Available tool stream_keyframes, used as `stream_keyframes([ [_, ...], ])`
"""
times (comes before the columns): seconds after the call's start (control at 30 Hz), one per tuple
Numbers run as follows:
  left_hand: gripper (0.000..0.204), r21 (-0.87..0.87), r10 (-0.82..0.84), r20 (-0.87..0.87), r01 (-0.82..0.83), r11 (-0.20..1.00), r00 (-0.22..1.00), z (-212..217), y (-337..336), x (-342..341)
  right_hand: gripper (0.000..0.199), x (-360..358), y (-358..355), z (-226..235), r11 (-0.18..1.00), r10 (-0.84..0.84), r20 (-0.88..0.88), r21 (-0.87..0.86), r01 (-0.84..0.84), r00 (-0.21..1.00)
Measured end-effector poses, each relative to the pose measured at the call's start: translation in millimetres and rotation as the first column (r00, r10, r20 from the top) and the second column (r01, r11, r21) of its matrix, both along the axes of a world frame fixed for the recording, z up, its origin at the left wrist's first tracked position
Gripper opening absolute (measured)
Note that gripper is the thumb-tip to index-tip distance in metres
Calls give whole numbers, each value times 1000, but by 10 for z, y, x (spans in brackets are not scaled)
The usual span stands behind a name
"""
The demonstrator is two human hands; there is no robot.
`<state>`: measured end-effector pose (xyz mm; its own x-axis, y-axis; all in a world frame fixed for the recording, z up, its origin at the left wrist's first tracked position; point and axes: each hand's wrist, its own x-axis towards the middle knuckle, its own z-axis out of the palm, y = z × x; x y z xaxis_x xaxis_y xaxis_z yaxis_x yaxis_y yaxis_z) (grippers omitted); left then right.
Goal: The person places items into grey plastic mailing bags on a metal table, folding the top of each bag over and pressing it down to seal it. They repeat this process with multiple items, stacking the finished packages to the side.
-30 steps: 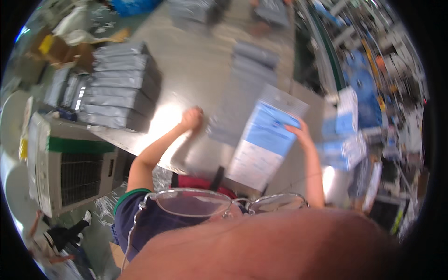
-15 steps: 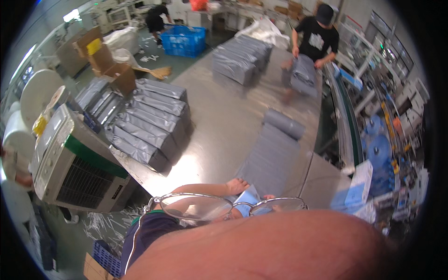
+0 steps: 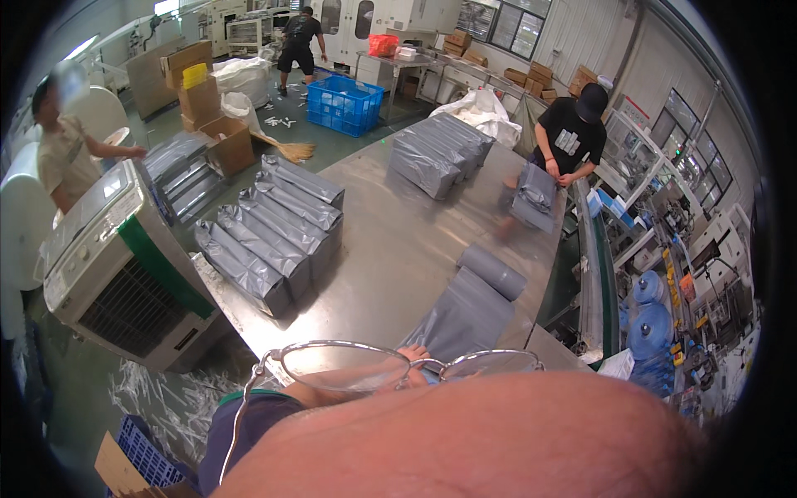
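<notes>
My left hand (image 3: 410, 357) is at the near left corner of a flat grey plastic bag (image 3: 467, 309). Its fingers are bunched against the bag's edge, partly covered by the rim of a pair of glasses. A sliver of something light blue (image 3: 429, 377) shows beside that hand. The bag reaches away from me toward a grey roll (image 3: 491, 270) lying at its far end. My right hand is hidden behind the glasses and the large blurred shape at the bottom.
Stuffed grey packs (image 3: 278, 236) stand in a row on the left of the metal table (image 3: 374, 241); more grey packs (image 3: 440, 153) lie farther back. A co-worker (image 3: 573, 137) handles a grey bundle (image 3: 533, 199) at the far right. An air cooler (image 3: 133, 274) stands at left.
The view has tilted up and shifted. My left hand has drawn nearer the bag's corner, and my right fingers have gone out of sight. Most of the light blue thing is now hidden.
</notes>
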<state>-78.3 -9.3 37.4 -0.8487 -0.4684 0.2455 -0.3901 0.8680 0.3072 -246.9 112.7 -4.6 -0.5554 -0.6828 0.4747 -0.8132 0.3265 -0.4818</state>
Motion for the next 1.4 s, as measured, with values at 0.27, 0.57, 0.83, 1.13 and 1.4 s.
stream_keyframes([
  [0.27, 15, 221, 174, 35, -178, 959, 984, -32, -30, 276, 34, 541, 259, 187, 989, 134, 323, 9, -145, 937],
  [0.57, 14, 533, 623, -78, -496, 686, 778, -436, 53, 770, 22, 1229, 10, 476, 716, 575, 328, 241, -655, 750],
  [0.83, 16, 324, 291, 230, -355, 877, 929, -644, 8, 997, 15, 1363, -41, 386, 509, 729, 248, 427, -748, 638],
  [1.13, 12, 536, 2, 144, -80, 840, 990, -44, 595, 1724, 12, 987, 1114, 659, 777, 94, 729, 373, -508, 678],
  [1.4, 28, 852, 370, 143, -304, 426, 918, -94, 827, 1891, 21, 1463, 1436, 921, 428, 242, 520, 701, -571, 819],
])
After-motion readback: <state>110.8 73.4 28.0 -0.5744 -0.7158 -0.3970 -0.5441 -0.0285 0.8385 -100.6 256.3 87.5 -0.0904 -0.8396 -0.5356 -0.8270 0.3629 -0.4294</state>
